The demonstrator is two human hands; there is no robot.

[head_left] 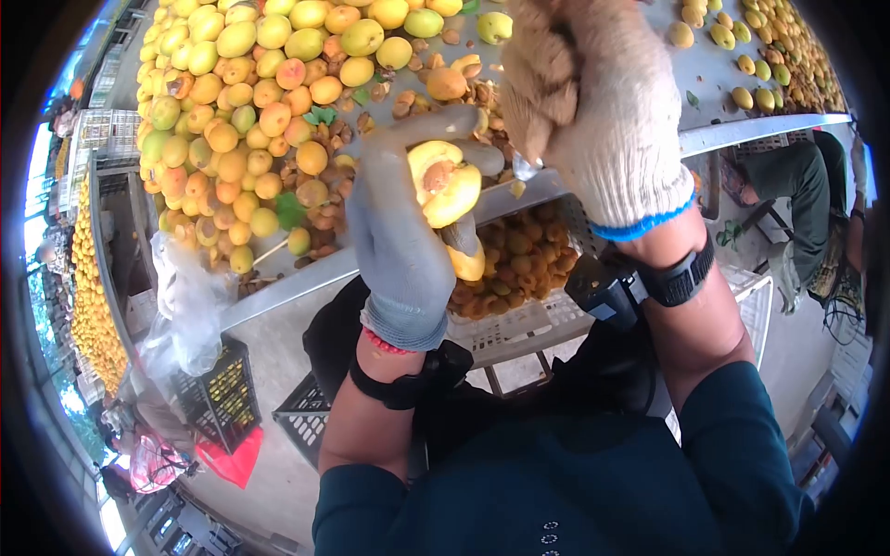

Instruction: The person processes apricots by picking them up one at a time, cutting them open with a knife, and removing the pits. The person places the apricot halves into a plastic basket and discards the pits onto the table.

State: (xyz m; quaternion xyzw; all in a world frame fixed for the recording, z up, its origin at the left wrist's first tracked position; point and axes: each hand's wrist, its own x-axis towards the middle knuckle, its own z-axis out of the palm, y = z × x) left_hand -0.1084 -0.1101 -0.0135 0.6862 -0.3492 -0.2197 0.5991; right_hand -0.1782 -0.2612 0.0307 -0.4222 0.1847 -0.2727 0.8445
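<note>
My left hand (399, 218), in a grey glove, grips a split apricot (451, 192) with its cut side up. The brown pit (438, 176) sits in the flesh. Another yellow apricot piece (465, 264) shows under the lower fingers of this hand. To the right, my right hand (603, 102) wears a white knit glove with a blue cuff. Its fingers are curled closed around a small tool, mostly hidden, whose shiny tip (527, 170) pokes out below, apart from the apricot.
Many whole apricots (222, 139) are heaped on the metal table (324, 278), with pits and scraps beside them. Below its edge, a white crate (528, 332) holds apricot pieces (510, 264). A plastic bag (185, 296) hangs at left above a black crate (222, 394). Another person's leg (788, 185) is at right.
</note>
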